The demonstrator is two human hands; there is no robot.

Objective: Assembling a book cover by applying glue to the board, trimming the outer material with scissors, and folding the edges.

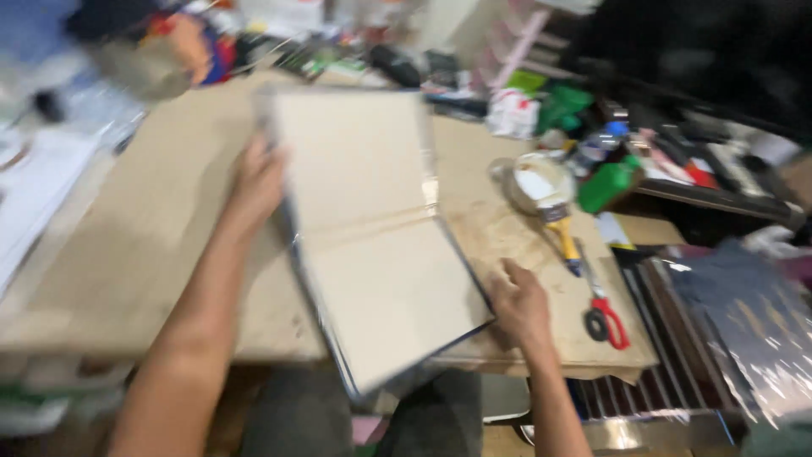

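I'm gripping the folded board cover (372,245) between my hands, left hand (258,182) clasping its far-left edge, right hand (518,305) resting loosely curled at its near-right corner.

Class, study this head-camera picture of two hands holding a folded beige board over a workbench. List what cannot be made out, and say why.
- Left hand: fingers hidden behind the folded beige board; head view, motion blur.
- Right hand: fingertips hidden by the board's edge.
- Underside of the board: turned away.
- Clutter at the far edge of the brown workbench: too blurred to identify.
- Contents of the round white tub beside the yellow-handled brush: blurred.
- Red-handled scissors: blades smeared.
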